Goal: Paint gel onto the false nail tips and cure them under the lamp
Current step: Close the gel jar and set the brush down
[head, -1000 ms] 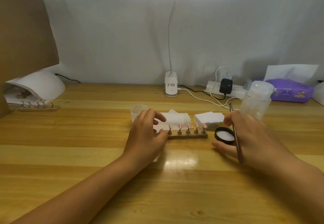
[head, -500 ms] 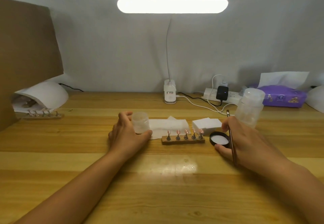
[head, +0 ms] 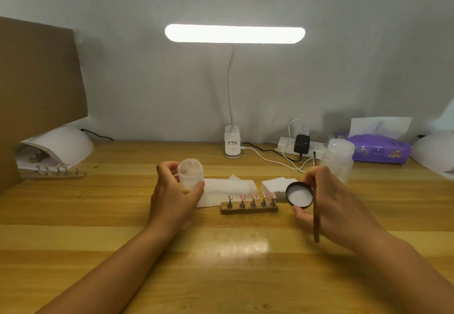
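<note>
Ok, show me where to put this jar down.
Bare desk lies between the curing lamp and the left hand holding the jar, and in front of the nail stand. Crowded: wipe, pads and held lid round the stand; cables and bottle back right.

Both forearms are bare as far as the frame shows, with nothing worn at either wrist. The left hand and right hand are ungloved; the fingernails are too blurred to describe.
</note>
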A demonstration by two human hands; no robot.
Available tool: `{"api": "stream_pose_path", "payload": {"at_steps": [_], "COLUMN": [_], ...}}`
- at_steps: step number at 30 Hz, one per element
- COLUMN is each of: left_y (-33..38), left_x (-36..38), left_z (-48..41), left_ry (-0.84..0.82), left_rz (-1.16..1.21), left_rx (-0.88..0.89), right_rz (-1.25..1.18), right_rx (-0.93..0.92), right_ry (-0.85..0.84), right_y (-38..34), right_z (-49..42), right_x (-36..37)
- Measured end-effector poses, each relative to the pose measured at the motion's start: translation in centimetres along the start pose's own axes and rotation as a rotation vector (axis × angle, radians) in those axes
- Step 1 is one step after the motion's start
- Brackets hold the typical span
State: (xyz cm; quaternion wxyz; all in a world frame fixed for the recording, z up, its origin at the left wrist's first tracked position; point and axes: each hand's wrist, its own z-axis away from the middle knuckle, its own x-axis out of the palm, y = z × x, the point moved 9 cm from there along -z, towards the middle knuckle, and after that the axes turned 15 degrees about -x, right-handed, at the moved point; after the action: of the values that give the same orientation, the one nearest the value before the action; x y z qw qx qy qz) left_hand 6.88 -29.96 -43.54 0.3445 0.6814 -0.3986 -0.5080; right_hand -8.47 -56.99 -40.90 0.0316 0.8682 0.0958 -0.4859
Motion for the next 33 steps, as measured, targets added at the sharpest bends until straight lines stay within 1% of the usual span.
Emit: {"api": "stream_pose_path", "payload": {"at_steps": [3,7,11,13,18,21,23,26,28,33], "left_y": [2.1,5.1,7.2,7.4,7.5,7.6,7.7,7.7,7.8,8.2], "left_x": [-0.4,0.3,1.7,2.4,2.8,2.8,2.8,3.1,3.1,3.2], "left_z": [1.8,5.2,8.3,9.1,9.4,9.4,9.6,9.9,10.0,10.7], "left_ry": [0.042,-0.004,-0.079,-0.116,-0.160,-0.182,-0.206,-0.246,-0.271,-0.321], "left_rz": [-0.030,-0.092,-0.131,-0.153,-0.192,-0.205,-0.208,-0.235,-0.247,-0.263], "left_rx": [0.184,0.458,0.637,0.696,0.735,0.727,0.722,0.713,0.707,0.752], "right_rz": [0.041,-0.005,-0.012,-0.008,-0.049,-0.101,-0.191,-0.410,-0.515,-0.623], "right_rx": [-0.098,-0.167,-0.178,-0.189,-0.225,-0.206,-0.178,-0.102,-0.084,-0.115], "right_ry": [0.108,0.127,0.126,0.145,0.130,0.118,0.138,0.178,0.183,0.141], "right_y": [-1.8,-3.6,-4.8,-5.2,-5.7,-5.7,-5.8,-5.8,-5.9,-7.0], "right_z": [-0.3,-0.2,-0.4,-0.5,-0.5,-0.4,-0.5,-0.8,-1.0,-1.1], "right_x": [-0.9,-0.5,-0.4,-0.6,-0.5,-0.4,-0.4,-0.4,-0.4,-0.6]}}
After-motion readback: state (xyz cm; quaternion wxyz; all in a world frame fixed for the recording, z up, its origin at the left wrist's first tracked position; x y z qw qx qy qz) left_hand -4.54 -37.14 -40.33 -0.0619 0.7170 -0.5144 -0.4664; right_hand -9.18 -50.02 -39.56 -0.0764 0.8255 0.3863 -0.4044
